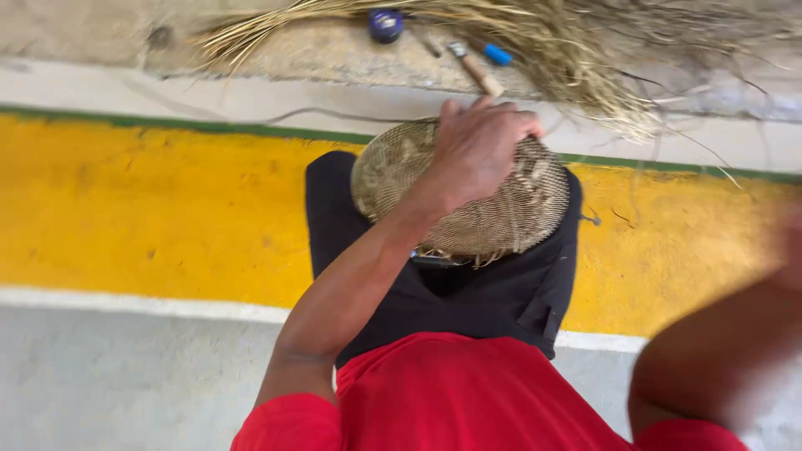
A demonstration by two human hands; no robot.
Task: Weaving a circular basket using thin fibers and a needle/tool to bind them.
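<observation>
A round woven straw piece (393, 171) lies on my lap, over black trousers (501, 292). My left hand (476, 150) rests flat on top of it, fingers spread over its far rim, pressing it down. My right arm reaches out to the right and is blurred; the right hand (792, 246) sits at the frame's edge and I cannot tell what it holds. I wear a red shirt (468, 392).
A bundle of loose dry straw (551, 42) lies ahead on the concrete ledge. Among it are a wooden-handled tool (478, 71), a dark round spool (385, 25) and a small blue object (498, 55). Below runs a yellow floor band (150, 209) with white edges.
</observation>
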